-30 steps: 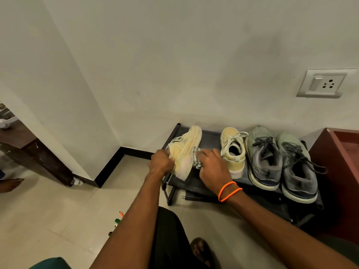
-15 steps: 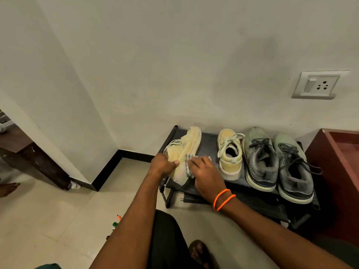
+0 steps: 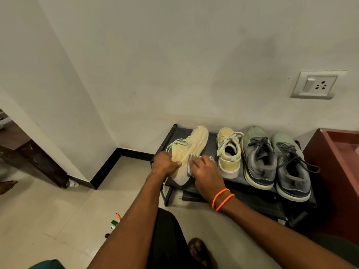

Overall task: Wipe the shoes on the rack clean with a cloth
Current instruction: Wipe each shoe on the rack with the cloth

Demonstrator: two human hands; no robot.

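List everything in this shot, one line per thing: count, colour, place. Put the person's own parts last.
shoe rack: one, black, against the wall.
tilted yellow shoe: one, pale yellow, rack's left end, tipped on its side.
upright yellow shoe: one, pale yellow, middle of rack.
grey shoes: two, grey with dark laces, right side of rack.
cloth: one, pale grey, against the tilted shoe.
wall socket: one, white, wall at right.
cabinet: one, reddish brown, right of rack.
markers: several, orange and green, floor at left.
left hand: grips the tilted shoe.
right hand: orange bands on its wrist, holds the cloth.
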